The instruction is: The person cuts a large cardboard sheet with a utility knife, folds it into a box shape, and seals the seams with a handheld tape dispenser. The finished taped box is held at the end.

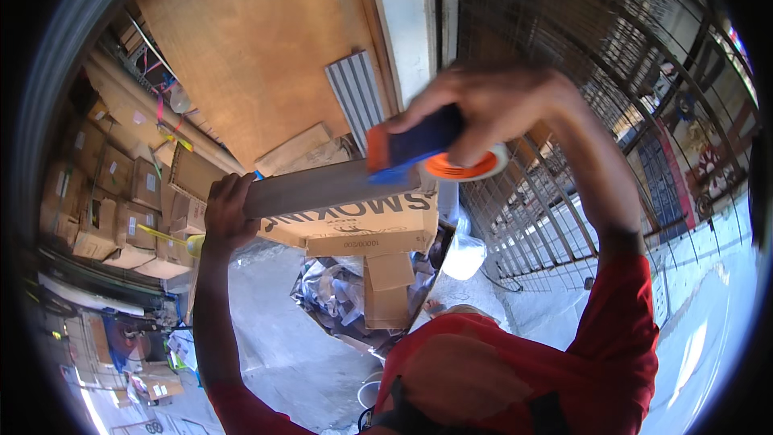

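Note:
My left hand (pixel 231 208) grips the left end of a long, narrow cardboard piece (pixel 308 187) with a grey-brown face. My right hand (pixel 483 109), blurred, is closed around a blue and orange tape dispenser (pixel 416 139) that carries a roll of tape with an orange core (pixel 465 164). The dispenser's blue edge overlaps the right part of the long piece; whether they touch cannot be told. Just below it is a printed cardboard panel (pixel 362 217) with black lettering.
An open box of crumpled scraps (pixel 332 296) stands on the floor below, a cardboard flap (pixel 386 302) over it. Ahead is a wooden board (pixel 259 42) with a striped grey piece (pixel 356 96). Stacked cartons (pixel 115 169) line the left; a metal grille (pixel 543 211) stands right.

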Tool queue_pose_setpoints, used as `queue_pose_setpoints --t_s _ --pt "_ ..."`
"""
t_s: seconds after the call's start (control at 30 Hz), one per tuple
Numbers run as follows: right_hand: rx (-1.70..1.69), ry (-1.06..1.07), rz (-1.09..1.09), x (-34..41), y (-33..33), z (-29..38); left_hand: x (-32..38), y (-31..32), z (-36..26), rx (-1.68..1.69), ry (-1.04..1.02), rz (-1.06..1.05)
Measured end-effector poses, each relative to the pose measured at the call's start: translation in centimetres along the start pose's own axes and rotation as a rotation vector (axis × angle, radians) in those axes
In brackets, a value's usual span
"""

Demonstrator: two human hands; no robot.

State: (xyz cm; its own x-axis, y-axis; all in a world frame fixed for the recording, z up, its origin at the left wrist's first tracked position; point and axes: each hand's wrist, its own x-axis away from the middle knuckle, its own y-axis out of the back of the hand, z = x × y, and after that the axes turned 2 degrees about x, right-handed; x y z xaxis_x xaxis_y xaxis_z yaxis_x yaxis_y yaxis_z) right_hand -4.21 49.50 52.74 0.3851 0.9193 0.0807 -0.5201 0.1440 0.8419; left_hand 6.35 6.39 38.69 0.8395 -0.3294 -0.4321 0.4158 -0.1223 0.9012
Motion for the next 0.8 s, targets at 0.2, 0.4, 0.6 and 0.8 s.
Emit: queue_pose_setpoints --t_s 0.2,0.4,0.6,0.8 --pt "0.051 0.111 -0.066 2.5 -0.2 -5.7 -4.1 -1.5 0.3 -0.018 -0.068 -0.022" --pt "0.013 -0.02 -0.081 2.2 -0.5 -8.8 -7.4 -1.4 -0.1 0.053 -0.048 0.074" --pt "0.142 0.005 -0.15 2.0 -0.4 -10.1 -10.0 -1.0 -3.2 -0.197 0.008 0.203" --pt "0.275 -0.241 -0.032 1.3 0.6 -10.7 -11.8 -1.8 -9.1 -0.342 -0.034 0.181"
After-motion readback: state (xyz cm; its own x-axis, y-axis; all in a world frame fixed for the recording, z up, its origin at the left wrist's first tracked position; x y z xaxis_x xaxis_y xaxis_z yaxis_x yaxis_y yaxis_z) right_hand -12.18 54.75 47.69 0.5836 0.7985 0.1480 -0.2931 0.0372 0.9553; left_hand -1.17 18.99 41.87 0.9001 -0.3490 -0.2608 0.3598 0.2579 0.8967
